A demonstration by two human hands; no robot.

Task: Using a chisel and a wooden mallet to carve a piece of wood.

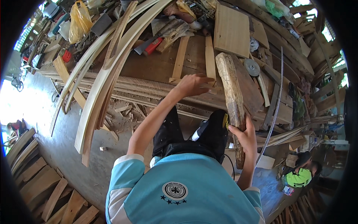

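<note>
My right hand (246,135) is wrapped round the lower part of a long, rough piece of wood (234,99) with a pale, bark-like face. The piece stands tilted, its upper end reaching over the workbench (149,69) and its lower end beside my right forearm. My left hand (193,85) hovers at the bench's near edge, fingers stretched toward the rough wood and apart from it; I see nothing held in them. Just beyond the left hand lie two narrow wooden strips, a left strip (181,58) and a right strip (210,56).
Long curved wooden strips (97,100) overhang the bench at left. A red-handled tool (153,45), a flat square board (232,30) and a grey disc (251,67) lie on it. Stacked boards (56,194) stand lower left. A person in a yellow-green shirt (299,178) is at lower right.
</note>
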